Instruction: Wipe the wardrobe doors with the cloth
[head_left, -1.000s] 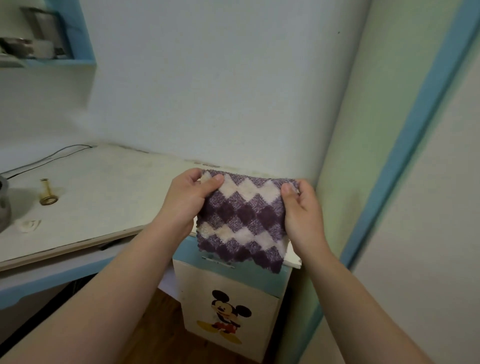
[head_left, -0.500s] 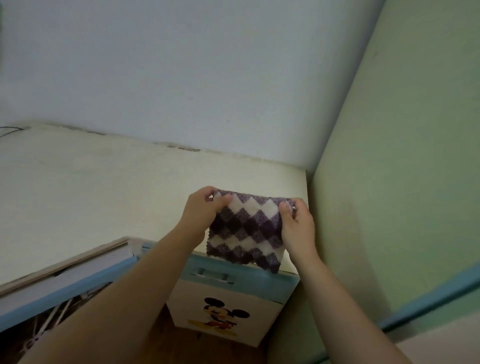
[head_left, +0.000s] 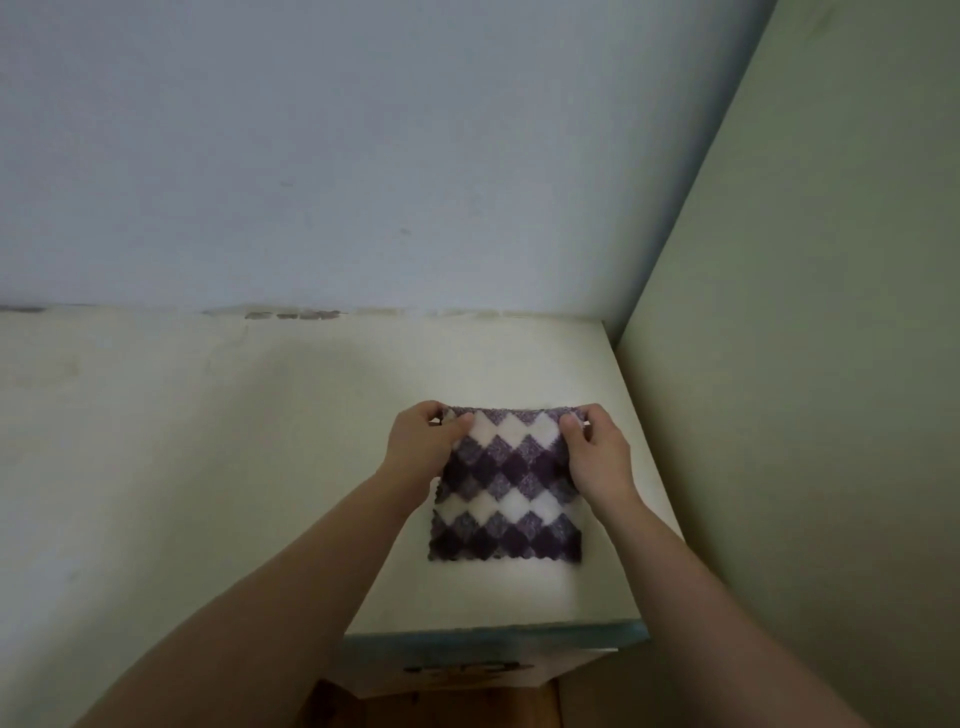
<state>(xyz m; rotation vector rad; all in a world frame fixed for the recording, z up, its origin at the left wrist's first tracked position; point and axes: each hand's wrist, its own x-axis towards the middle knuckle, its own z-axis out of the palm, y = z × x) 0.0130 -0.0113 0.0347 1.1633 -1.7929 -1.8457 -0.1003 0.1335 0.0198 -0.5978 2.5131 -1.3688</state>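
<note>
Cloth (head_left: 506, 499): now lying on desk (head_left: 208, 441), no longer hanging; left hand (head_left: 423, 447), right hand (head_left: 597, 457) pinching 2 far corners; wiping apparently pausing.

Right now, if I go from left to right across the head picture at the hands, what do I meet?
desk top → left hand → checked cloth → right hand → green side panel

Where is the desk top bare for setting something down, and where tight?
Bare: the cream desk top left of the purple-and-white checked cloth, back to the pale wall. Tight: the right corner, where left hand and right hand pinch the cloth's far corners beside the green panel.
</note>
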